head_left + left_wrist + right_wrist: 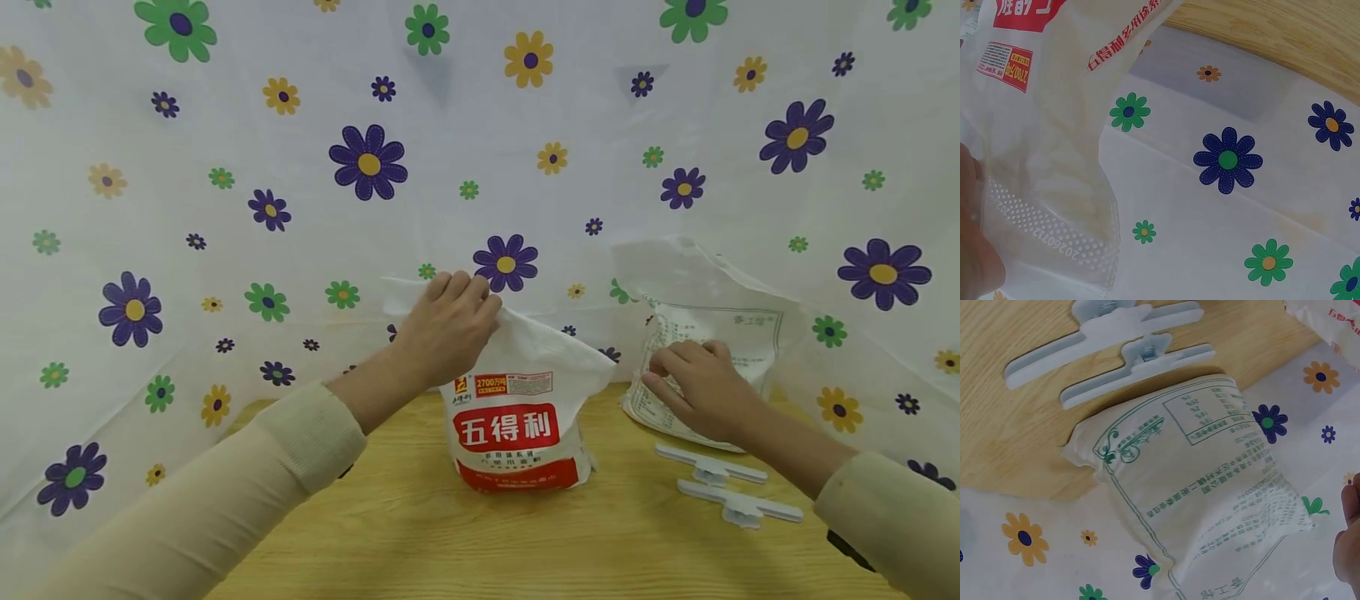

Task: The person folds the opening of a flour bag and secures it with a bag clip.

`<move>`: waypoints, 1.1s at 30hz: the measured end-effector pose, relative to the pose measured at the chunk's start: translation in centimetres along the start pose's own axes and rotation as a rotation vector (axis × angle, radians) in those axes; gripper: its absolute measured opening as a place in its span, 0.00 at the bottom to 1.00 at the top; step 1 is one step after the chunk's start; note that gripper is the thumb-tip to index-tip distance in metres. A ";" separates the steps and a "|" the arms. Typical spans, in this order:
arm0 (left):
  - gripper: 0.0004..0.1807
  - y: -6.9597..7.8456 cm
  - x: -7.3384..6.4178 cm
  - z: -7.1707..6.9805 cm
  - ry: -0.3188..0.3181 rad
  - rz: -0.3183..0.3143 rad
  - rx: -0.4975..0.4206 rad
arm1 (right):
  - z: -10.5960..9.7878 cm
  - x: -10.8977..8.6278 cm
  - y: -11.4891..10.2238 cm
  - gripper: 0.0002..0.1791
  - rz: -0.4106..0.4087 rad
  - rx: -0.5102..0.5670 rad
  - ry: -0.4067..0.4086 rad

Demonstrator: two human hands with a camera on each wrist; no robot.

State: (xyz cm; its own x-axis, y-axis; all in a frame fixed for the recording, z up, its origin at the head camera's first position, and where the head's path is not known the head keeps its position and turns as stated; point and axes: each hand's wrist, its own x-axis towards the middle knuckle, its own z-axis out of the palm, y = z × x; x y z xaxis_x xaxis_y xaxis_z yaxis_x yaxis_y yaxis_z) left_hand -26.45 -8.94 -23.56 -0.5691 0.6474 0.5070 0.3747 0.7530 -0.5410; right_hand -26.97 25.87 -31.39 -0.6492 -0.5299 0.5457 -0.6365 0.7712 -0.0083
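Observation:
A white flour bag [513, 425] with red labels stands upright on the table, its top pulled into folds. My left hand [450, 325] grips that top edge with curled fingers; in the left wrist view the sealed, dotted end of the bag lies by the hand [979, 244]. My right hand [697, 387] hovers in front of a second white bag [738, 333] with green print, fingers loosely bent and holding nothing. Seen from the right wrist, the green-printed bag [1204, 469] fills the middle, and the hand [1349, 537] shows only at the right edge, apart from it.
Two pale bag clips [738, 504] lie side by side on the wooden table [360, 533], below the right forearm and in front of the green-printed bag. A white curtain [465, 108] with purple, green and yellow flowers hangs behind and around the sides.

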 end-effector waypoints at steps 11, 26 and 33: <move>0.16 0.0 0.0 0.0 0.013 0.007 -0.012 | 0.1 -2.4 1.8 0.05 -0.021 -0.044 0.038; 0.14 0.2 -0.4 0.5 0.031 0.002 -0.030 | 1.2 -6.0 3.2 0.05 0.065 -0.057 -0.120; 0.15 0.3 -0.4 0.3 0.003 -0.003 -0.026 | 1.9 -7.6 3.6 0.05 0.067 -0.056 -0.106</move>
State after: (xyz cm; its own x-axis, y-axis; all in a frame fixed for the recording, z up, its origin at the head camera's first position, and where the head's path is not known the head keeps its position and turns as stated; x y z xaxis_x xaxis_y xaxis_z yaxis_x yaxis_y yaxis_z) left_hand -26.34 -9.01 -24.07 -0.5679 0.6457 0.5104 0.3921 0.7575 -0.5221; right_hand -25.09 32.00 -37.21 -0.7320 -0.5084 0.4536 -0.5677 0.8232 0.0067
